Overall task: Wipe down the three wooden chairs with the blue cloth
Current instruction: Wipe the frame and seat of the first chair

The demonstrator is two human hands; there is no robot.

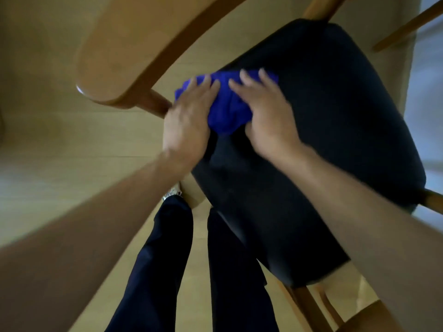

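Note:
A bunched blue cloth (226,104) lies on the dark padded seat (323,130) of a wooden chair, near the seat's left edge. My left hand (187,123) rests flat on the cloth's left side, fingers straight. On the cloth's right side lies my right hand (266,116), fingers spread and nearly straight. The chair's curved wooden backrest (134,51) arches above and left of the hands. The whole picture is blurred by motion.
Light wooden floor (60,144) surrounds the chair. My legs in dark trousers (163,259) stand just below the seat. Wooden parts of other furniture show at the top right (407,27) and bottom right (311,305).

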